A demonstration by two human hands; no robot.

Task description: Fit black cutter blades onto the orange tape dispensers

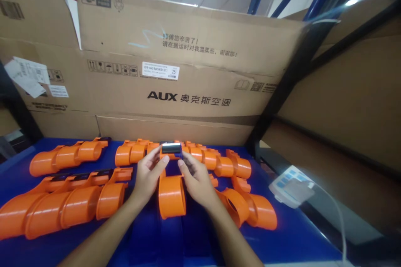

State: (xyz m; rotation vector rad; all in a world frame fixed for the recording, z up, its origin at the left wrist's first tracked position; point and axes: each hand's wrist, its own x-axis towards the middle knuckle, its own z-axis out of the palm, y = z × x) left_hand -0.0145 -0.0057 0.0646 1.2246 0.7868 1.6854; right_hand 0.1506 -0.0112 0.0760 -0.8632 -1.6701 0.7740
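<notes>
An orange tape dispenser (172, 197) is held up in the middle, over the blue tabletop. Its round ring hangs toward me, and at its far end sit a black crosspiece and a white toothed edge. My left hand (148, 174) grips the left side of that end, thumb near the black part. From the right, my right hand (196, 177) closes on the same end, its thumb against the side. Some of the fingers are hidden behind the dispenser. Similar orange dispensers (80, 205) lie in rows to the left, some with black parts fitted.
More orange dispensers (263, 212) lie on the right of the blue tabletop (144, 244). A large printed cardboard panel (200, 79) stands behind. A white device (291, 187) with a cable sits at the right edge, beside a dark metal post (275, 91).
</notes>
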